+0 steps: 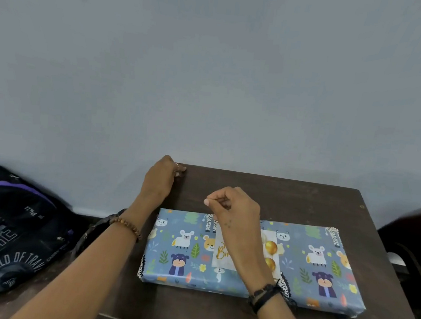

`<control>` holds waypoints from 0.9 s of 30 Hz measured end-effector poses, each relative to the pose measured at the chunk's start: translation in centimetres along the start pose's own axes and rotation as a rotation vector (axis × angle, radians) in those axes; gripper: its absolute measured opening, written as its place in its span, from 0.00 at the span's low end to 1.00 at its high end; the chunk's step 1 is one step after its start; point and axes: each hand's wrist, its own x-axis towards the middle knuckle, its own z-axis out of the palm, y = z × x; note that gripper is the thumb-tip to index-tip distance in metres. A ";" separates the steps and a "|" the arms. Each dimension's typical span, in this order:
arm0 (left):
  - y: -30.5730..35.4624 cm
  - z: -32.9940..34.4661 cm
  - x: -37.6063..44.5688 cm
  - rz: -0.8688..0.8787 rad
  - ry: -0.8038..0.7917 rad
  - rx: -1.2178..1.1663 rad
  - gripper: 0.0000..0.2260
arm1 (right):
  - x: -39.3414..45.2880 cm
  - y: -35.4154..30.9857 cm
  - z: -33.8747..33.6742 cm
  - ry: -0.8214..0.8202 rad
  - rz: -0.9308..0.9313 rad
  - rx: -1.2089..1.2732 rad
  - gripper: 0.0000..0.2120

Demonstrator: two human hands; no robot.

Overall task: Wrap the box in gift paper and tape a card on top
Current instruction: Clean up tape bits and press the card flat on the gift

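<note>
The box (253,260) lies flat in the middle of the dark table (303,201), already covered in blue animal-print gift paper, with the birthday card (271,252) resting on its top face near the centre — a steady base, I judge, for taping. The right hand (235,213) hovers over the card with thumb and forefinger pinched at about ten o'clock, probably on a strip of clear tape, though none shows. The left hand (162,180), well apart at about eleven o'clock from the box, curls at the table's far corner — whether it grips anything there, I cannot tell.
</note>
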 end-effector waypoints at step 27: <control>-1.4 0.7 0.0 -0.073 0.011 -0.346 0.16 | 0.1 0.4 -0.1 0.001 0.067 0.187 0.06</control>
